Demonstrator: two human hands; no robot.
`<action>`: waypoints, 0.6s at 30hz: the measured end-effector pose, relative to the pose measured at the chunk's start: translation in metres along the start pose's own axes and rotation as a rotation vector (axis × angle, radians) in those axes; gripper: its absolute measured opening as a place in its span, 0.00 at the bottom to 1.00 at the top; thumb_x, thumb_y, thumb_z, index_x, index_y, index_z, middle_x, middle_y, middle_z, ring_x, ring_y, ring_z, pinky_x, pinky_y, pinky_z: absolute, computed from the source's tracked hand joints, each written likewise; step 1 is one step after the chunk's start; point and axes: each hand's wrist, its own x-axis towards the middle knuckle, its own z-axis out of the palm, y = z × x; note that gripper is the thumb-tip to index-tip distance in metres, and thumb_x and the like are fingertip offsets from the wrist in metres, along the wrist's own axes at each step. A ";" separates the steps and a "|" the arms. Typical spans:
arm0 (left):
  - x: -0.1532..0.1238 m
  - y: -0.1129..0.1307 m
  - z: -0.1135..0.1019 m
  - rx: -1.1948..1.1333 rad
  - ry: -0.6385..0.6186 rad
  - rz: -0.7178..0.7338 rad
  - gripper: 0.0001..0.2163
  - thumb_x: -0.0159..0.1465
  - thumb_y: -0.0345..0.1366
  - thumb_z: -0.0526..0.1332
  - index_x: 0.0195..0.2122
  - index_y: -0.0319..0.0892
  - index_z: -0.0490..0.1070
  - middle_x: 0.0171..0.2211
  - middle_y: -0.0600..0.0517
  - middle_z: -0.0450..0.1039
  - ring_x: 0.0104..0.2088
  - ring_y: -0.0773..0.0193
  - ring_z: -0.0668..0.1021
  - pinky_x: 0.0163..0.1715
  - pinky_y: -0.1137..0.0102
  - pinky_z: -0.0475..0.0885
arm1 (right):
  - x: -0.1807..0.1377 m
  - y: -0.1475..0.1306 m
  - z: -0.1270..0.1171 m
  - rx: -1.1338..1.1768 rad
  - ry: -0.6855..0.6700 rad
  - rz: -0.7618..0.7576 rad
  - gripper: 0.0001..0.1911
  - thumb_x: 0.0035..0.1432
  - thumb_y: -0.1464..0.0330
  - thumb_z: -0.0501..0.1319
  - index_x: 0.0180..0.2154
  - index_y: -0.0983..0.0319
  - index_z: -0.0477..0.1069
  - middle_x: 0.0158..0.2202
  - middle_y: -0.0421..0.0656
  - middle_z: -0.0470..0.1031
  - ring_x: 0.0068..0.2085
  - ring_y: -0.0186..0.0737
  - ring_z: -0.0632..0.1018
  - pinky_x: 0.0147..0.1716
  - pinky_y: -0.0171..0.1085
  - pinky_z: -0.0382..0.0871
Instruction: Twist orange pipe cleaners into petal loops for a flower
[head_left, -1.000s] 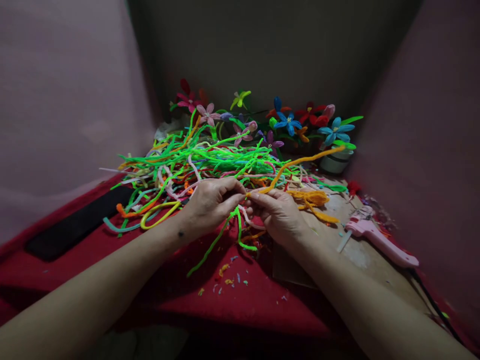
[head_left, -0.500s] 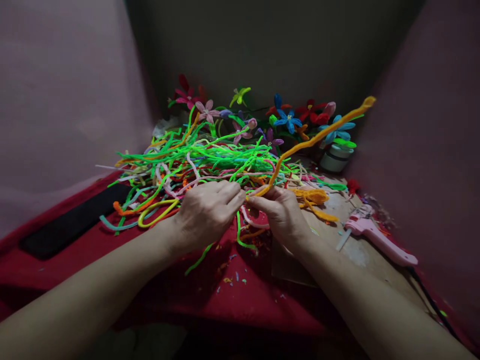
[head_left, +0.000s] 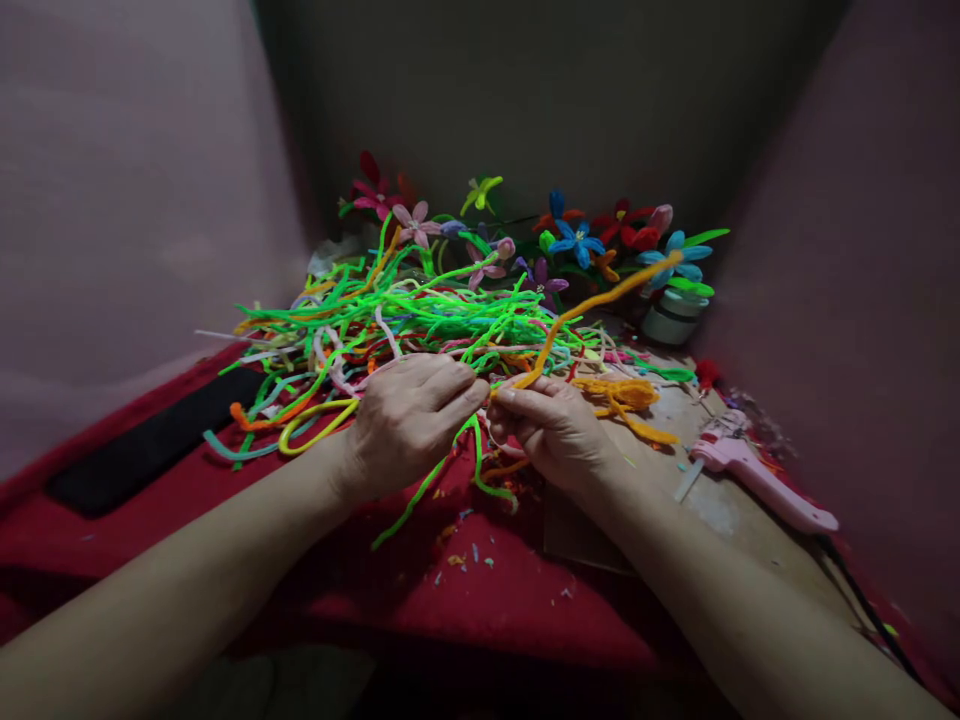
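Note:
An orange pipe cleaner (head_left: 574,312) slants up and to the right from between my two hands, its far end free in the air. My right hand (head_left: 559,425) pinches its lower end between thumb and forefinger. Close against it, my left hand (head_left: 420,415) is closed with its fingertips at the same end of the pipe cleaner; the exact grip is partly hidden behind the knuckles. Just behind both hands lies a tangled heap of pipe cleaners (head_left: 442,315), mostly bright green. A folded bundle of orange pipe cleaners (head_left: 619,395) rests right of my right hand.
Several pipe-cleaner flowers (head_left: 576,243) stand along the back, near a small white jar (head_left: 673,318). A pink glue gun (head_left: 757,475) lies on cardboard (head_left: 720,515) at right. A black flat object (head_left: 150,440) lies on the red cloth (head_left: 517,600) at left, with scraps in front.
The free end of the orange pipe cleaner has swung down and to the left. Both hands stay together in nearly the same place, the right one slightly turned.

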 end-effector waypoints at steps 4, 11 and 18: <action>0.000 0.000 0.001 -0.044 0.001 -0.012 0.07 0.62 0.28 0.54 0.35 0.38 0.71 0.29 0.48 0.74 0.29 0.65 0.72 0.30 0.69 0.68 | -0.001 0.000 0.001 0.004 -0.020 0.003 0.07 0.41 0.70 0.67 0.23 0.65 0.71 0.20 0.38 0.72 0.20 0.30 0.70 0.21 0.31 0.62; -0.001 0.003 0.007 -0.101 -0.162 -0.241 0.10 0.63 0.30 0.52 0.29 0.38 0.71 0.24 0.51 0.71 0.26 0.67 0.72 0.27 0.74 0.65 | -0.007 -0.001 0.002 -0.251 0.091 -0.102 0.05 0.47 0.69 0.64 0.23 0.64 0.70 0.20 0.37 0.70 0.23 0.29 0.69 0.25 0.31 0.62; -0.001 -0.016 -0.017 -0.363 -0.296 -0.600 0.10 0.62 0.37 0.54 0.30 0.40 0.73 0.24 0.55 0.72 0.25 0.71 0.72 0.27 0.77 0.64 | -0.005 -0.001 0.004 -0.172 0.108 -0.220 0.04 0.46 0.71 0.64 0.23 0.64 0.71 0.19 0.38 0.70 0.20 0.29 0.68 0.21 0.31 0.60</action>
